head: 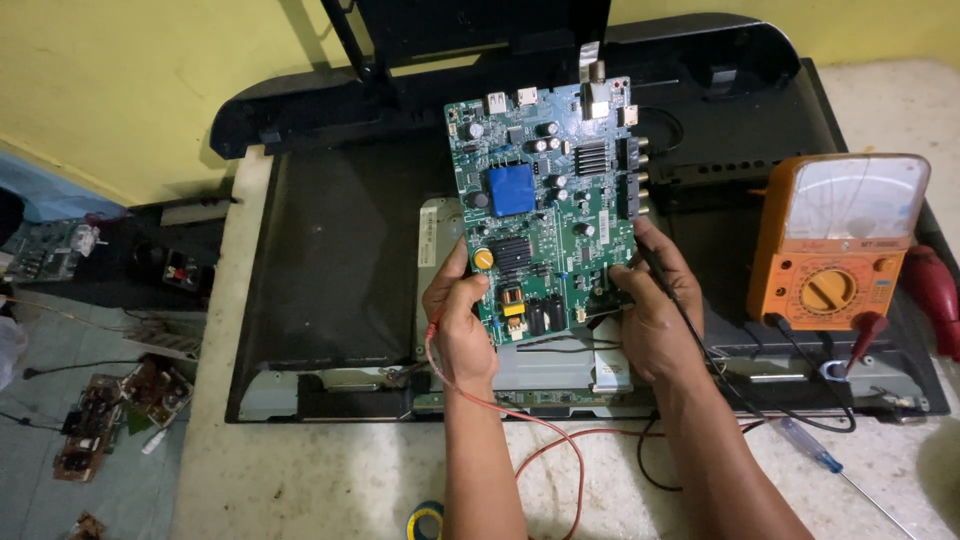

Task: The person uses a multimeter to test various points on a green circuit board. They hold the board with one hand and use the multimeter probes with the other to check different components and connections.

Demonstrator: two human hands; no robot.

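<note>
Two hands on one green circuit board (545,205), raised above the opened flat-panel television (330,280) lying face down across the bench (300,480). Left hand (462,325) clamped on the board's lower left corner, thumb over the component face beside a yellow round part, fingers (447,283) wrapped behind; a thin red lead (545,430) pinched in that same grip and trailing toward the bench's near edge. Right hand (650,310) closed around the lower right corner, with a black probe (660,265) held along the fingers, tip resting near the board's edge. Held by the corners, seemingly to keep skin off the solder side and leave the blue square part and heat sinks in plain sight. Orange analogue multimeter (835,245) propped toward the bench's right edge, dial facing up, within easy glance. Blue-handled screwdriver (810,450) lying near the right front corner. Spare circuit boards (120,405) on the floor past the left edge.
</note>
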